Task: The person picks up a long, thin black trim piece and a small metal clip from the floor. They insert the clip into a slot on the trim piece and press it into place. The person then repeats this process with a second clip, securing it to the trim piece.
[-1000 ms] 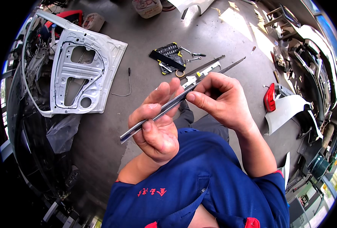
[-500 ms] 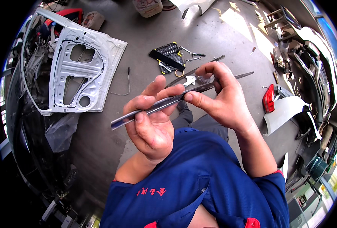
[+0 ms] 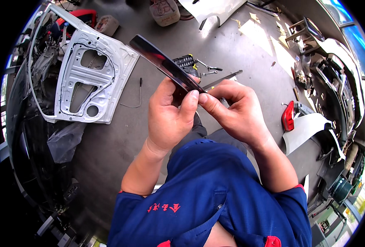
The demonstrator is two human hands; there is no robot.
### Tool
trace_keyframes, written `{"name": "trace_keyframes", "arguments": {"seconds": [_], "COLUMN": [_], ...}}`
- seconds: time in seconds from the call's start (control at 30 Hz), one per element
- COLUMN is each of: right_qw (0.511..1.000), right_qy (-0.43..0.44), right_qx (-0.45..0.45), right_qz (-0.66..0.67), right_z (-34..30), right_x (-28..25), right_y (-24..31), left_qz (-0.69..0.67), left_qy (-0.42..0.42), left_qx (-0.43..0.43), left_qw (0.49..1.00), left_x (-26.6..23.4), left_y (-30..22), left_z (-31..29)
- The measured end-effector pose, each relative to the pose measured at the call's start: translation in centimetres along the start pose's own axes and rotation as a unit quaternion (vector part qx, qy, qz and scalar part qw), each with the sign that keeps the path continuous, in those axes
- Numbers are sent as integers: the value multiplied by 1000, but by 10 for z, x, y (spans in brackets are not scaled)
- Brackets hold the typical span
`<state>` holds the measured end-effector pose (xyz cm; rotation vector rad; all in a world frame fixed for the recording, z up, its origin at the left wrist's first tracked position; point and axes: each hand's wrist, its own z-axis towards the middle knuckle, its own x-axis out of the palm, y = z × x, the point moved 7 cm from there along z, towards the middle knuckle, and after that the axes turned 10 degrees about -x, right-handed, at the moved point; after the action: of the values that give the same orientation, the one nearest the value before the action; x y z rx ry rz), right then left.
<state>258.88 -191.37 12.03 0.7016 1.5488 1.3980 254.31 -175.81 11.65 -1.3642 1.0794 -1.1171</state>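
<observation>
Hands pinch a dark trim strip (image 3: 164,64): left hand (image 3: 170,117) gripping, right hand (image 3: 236,111) apparently nipping its end (partly hidden).

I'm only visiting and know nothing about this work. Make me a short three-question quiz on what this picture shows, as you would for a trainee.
1. True or false: both hands grip the dark strip.
2. What lies flat on the floor to the person's left? A) a white car door B) a tyre C) a ladder
3. Fill in: the red lamp lies on the floor to the person's ____.

Key
1. True. The left hand and the right hand pinch the strip at its near end; the far end juts up and to the left.
2. A, the white car door.
3. Right, beside a white body panel.
</observation>
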Motion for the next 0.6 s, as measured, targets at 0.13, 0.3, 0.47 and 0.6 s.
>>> {"name": "trace_keyframes", "arguments": {"seconds": [0.13, 0.3, 0.47, 0.6], "right_qw": [1000, 1000, 999, 998], "right_qy": [-2, 3, 20, 5], "right_qx": [-22, 7, 14, -48], "right_qz": [-8, 24, 37, 50], "right_z": [-2, -3, -8, -10], "right_x": [-5, -21, -41, -59], "right_y": [4, 8, 5, 12], "left_qz": [28, 31, 56, 20], "left_qy": [-10, -24, -14, -26], "left_qx": [-3, 22, 27, 21], "left_qw": [1000, 999, 998, 999], "left_x": [7, 21, 42, 53], "left_y": [-5, -17, -30, -34], "left_z": [7, 15, 20, 25]}}
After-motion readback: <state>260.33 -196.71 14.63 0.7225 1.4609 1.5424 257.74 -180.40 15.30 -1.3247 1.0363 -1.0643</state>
